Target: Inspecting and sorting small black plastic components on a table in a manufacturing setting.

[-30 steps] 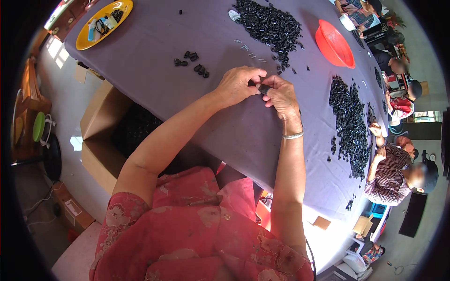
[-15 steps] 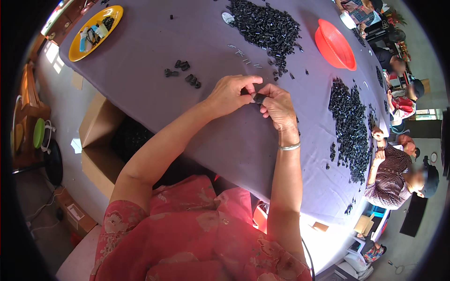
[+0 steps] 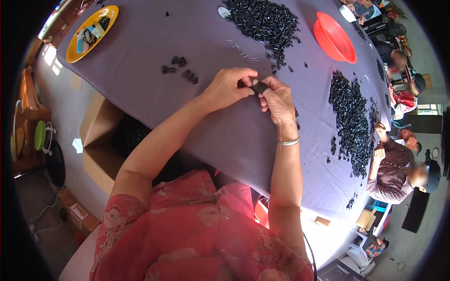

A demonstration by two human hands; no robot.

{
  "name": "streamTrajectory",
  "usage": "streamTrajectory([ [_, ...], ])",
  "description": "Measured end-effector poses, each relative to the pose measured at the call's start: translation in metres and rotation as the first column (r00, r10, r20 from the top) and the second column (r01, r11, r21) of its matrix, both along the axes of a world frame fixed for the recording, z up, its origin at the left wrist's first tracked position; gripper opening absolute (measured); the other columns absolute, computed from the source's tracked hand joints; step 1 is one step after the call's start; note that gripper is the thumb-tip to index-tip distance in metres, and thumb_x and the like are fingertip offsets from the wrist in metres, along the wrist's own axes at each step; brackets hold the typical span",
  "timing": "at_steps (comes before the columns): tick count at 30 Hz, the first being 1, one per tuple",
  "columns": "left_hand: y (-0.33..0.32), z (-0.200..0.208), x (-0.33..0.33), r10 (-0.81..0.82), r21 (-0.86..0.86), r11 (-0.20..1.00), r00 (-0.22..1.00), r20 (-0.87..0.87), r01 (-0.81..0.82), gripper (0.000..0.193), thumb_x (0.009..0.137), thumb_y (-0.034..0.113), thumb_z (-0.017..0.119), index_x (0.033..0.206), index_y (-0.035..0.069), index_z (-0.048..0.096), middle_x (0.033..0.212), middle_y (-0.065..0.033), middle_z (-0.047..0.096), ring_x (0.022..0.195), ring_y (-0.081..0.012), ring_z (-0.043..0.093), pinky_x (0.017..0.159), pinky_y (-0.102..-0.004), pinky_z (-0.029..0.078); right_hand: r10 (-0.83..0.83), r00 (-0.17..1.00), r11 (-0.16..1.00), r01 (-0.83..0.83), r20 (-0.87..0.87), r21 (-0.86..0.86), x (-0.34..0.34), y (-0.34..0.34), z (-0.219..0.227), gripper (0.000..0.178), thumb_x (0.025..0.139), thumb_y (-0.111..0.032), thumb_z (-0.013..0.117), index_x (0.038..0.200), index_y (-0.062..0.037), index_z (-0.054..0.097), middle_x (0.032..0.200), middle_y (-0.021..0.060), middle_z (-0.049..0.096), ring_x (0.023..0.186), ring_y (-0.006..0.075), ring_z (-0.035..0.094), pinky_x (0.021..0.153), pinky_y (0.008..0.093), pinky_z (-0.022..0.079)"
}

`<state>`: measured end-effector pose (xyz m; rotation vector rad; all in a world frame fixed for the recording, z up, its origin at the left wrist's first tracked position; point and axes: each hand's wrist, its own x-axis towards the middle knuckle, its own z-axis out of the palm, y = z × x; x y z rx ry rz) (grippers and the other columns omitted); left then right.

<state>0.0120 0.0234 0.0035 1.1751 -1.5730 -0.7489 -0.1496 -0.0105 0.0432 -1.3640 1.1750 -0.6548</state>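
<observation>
Over the grey-purple tablecloth point(image 3: 220, 136), my left hand point(image 3: 228, 89) and my right hand point(image 3: 280, 100) meet fingertip to fingertip. My right hand, with a metal bangle at its wrist, pinches a small black part point(image 3: 260, 86) between thumb and fingers. The closed thumb and fingers of my left hand hold a dark piece at the near end of that part; whether it is separate, I cannot tell. Left of my hands lie a few short rows of black pieces point(image 3: 189, 76). Several thin pale pins point(image 3: 243, 55) lie beyond my fingers.
A large heap of black parts point(image 3: 262, 25) lies at the far side, another heap point(image 3: 349, 117) to the right. A red basin point(image 3: 333, 40) stands between them. The yellow plate point(image 3: 112, 11) at far left holds small items. An open cardboard box point(image 3: 96, 122) sits below the left edge. People work along the right.
Both hands have shifted slightly, and the black part between them is turned a little. The whole view has moved slightly. The grip of both hands stays closed.
</observation>
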Motion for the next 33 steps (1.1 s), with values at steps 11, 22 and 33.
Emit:
streamTrajectory([
  [11,-0.002,-0.003,-0.001,0.23,-0.172,0.955,0.97,-0.082,-0.241,0.013,0.077,0.0,0.067,0.089,0.003,0.063,0.081,-0.0026,0.057,0.072,-0.0109,0.057,0.064,-0.0242,0.046,-0.035,0.795,0.985,0.13,0.606,-0.114,-0.042,-0.027,-0.013,0.014,0.086,0.002,0.055,0.092,-0.01,0.055,0.076,-0.0037,0.051,0.049,0.002,0.034,0.04,0.0172,0.03],
  [22,0.009,0.008,0.025,0.365,-0.202,0.924,0.907,0.21,-0.325,0.014,0.074,0.002,0.064,0.086,0.008,0.064,0.082,-0.0073,0.056,0.073,-0.0246,0.061,0.065,-0.0357,0.048,-0.169,0.733,0.95,0.3,0.659,-0.089,-0.049,-0.031,-0.023,0.015,0.087,0.002,0.045,0.092,-0.0065,0.055,0.072,0.0005,0.049,0.051,0.0058,0.036,0.045,0.0229,0.037],
  [33,0.044,0.015,0.068,0.632,-0.423,0.773,0.636,0.443,-0.473,0.019,0.079,0.003,0.062,0.097,0.007,0.063,0.093,-0.008,0.057,0.081,-0.0259,0.059,0.071,-0.0361,0.048,-0.102,0.795,0.969,0.214,0.597,-0.12,-0.05,-0.032,-0.029,0.012,0.088,0.0,0.047,0.091,-0.0025,0.059,0.066,-0.0018,0.046,0.052,0.0058,0.038,0.045,0.0223,0.037],
])
